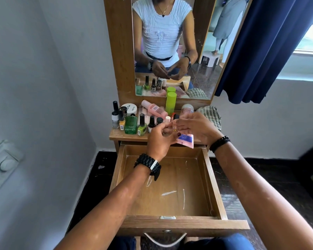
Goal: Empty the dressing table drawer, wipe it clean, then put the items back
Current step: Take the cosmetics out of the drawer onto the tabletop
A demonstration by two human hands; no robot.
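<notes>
drawer (167, 192) pulled out and bare below the hands | left hand (158, 139) pinches a small clear vial (173, 125) just above its back edge | right hand (197, 129) lies spread beside, pink sachet (186, 140) under it | vial likely light, slick, breakable: hold mid-body | sachet soft, take by an edge

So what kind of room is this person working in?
Most likely a bedroom or dressing corner at home. A wooden dressing table with a tall mirror stands against the wall, its top crowded with nail polish bottles, its drawer pulled open. A dark blue curtain hangs beside a window.
</notes>
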